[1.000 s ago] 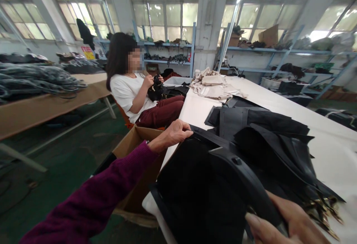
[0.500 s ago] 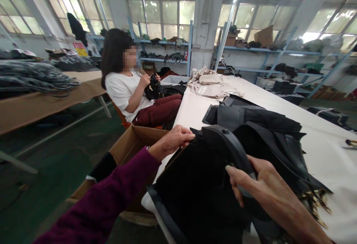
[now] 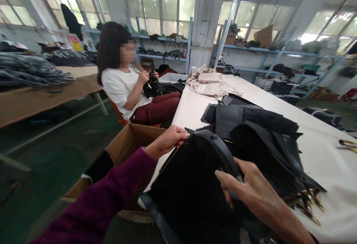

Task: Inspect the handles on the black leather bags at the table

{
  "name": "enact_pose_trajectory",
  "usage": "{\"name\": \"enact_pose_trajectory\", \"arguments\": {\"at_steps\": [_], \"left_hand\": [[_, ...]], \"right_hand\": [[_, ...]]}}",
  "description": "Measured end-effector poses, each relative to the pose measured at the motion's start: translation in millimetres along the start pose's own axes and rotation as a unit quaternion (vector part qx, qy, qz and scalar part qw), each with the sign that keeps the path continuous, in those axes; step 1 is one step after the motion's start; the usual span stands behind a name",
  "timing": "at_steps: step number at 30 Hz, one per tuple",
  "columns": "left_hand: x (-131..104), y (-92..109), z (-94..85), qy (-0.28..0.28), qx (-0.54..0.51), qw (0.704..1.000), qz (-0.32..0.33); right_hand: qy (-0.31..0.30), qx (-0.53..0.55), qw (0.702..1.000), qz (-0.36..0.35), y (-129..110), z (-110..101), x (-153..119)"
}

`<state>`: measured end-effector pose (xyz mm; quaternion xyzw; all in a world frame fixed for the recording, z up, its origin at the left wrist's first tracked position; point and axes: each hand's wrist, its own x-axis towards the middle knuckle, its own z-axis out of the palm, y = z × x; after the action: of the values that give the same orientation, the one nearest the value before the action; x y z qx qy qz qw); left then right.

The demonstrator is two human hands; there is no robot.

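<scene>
A black bag piece [image 3: 192,184] with a curved strap-like handle [image 3: 216,143] hangs between my two hands at the table's near corner. My left hand [image 3: 171,140] pinches the piece's upper corner between thumb and fingers. On the right side, my right hand [image 3: 242,188] is wrapped round the curved strap, thumb toward me. The lower part of the piece runs out of view at the bottom. Just beyond lies a stack of black bag panels [image 3: 262,143], with gold-coloured metal clasps [image 3: 309,203] at its near right end.
An open cardboard box [image 3: 122,151] stands below the table's left edge. A seated co-worker [image 3: 125,80] handles a small black item. Beige fabric pieces [image 3: 208,82] lie farther along the white table [image 3: 331,166]. Scissors [image 3: 347,144] rest at the right. Another table [image 3: 41,102] stands at left.
Both hands and the black bag piece have shifted slightly left in view, the right hand a little more. Each hand keeps its grip. The camera view has moved slightly.
</scene>
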<state>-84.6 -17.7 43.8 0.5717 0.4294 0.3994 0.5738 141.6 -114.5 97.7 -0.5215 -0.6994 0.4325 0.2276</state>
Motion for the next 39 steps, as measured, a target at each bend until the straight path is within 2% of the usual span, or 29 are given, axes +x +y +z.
{"name": "enact_pose_trajectory", "arguments": {"at_steps": [3, 5, 8, 11, 14, 19, 25, 29, 33, 39], "left_hand": [[-3, -14, -6.9, 0.04, 0.101, 0.993, 0.047], [-3, -30, -11.1, 0.088, 0.121, 0.987, 0.059], [2, -56, -13.1, 0.186, 0.048, 0.981, 0.021], [11, -75, -9.7, 0.222, -0.016, 0.974, -0.046], [17, -78, -5.2, 0.18, -0.067, 0.976, -0.103], [15, -60, 1.0, 0.044, -0.137, 0.974, -0.174], [-1, -40, 17.8, -0.033, -0.212, 0.968, -0.127], [-8, -34, 27.1, -0.059, -0.21, 0.969, -0.112], [-9, -37, 30.3, -0.061, -0.204, 0.971, -0.106], [-10, -43, 29.2, -0.072, -0.236, 0.964, -0.097]], "right_hand": [[0.059, -0.006, 0.998, 0.016, 0, -17, 3], [0.067, -0.013, 0.997, 0.043, 3, -26, -2], [0.05, -0.026, 0.997, 0.058, 13, -32, -12], [0.02, -0.034, 0.998, 0.049, 22, -29, -17], [-0.005, -0.015, 0.998, 0.067, 28, -24, -15], [-0.025, 0.031, 0.996, 0.078, 36, -17, -10], [-0.039, 0.048, 0.996, 0.061, 39, -10, -5], [-0.037, 0.056, 0.997, 0.031, 35, -8, 1], [-0.009, 0.044, 0.999, 0.01, 25, -10, 10], [0.036, 0.02, 0.999, 0.025, 18, -28, 11]]}}
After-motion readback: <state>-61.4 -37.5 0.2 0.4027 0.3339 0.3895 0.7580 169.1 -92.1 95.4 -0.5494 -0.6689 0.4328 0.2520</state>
